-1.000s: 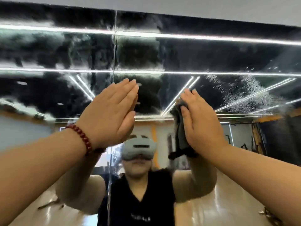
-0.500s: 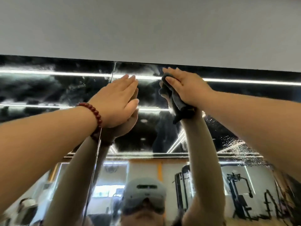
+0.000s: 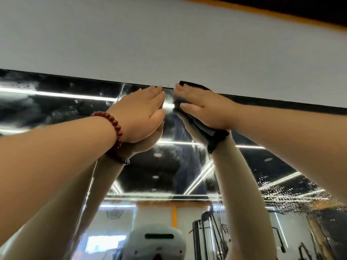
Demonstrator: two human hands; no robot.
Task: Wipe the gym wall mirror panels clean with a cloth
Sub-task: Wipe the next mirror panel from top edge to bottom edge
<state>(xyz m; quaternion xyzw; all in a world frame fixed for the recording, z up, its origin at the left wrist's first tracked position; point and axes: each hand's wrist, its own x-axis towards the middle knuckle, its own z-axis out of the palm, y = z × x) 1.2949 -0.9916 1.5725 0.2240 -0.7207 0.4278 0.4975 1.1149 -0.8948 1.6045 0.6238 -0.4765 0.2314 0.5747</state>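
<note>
Arms: we see both forearms reach up from the bottom corners toward the glass, the left one wearing a red bead bracelet (image 3: 116, 128) at the wrist
Left hand: our left hand (image 3: 139, 114) lies flat on the mirror (image 3: 56, 107) with fingers straight and together, holding nothing, its fingertips at the mirror's top edge
Right hand: our right hand (image 3: 204, 109) presses a dark cloth (image 3: 202, 126) against the glass with fingers extended, thumb spread toward the left hand
Cloth: it sits under the right palm at the very top of the right panel, its upper corner poking just past the fingertips onto the wall (image 3: 169, 44), its lower end hanging below the wrist
Panel seam: a vertical joint (image 3: 120, 92) runs down just left of our left hand
Mirror surface: we note smears on the left panel and droplets at the lower right
Reflection: light strips, gym machines and a grey headset (image 3: 155, 243) show below
Wall: plain white above the mirror
</note>
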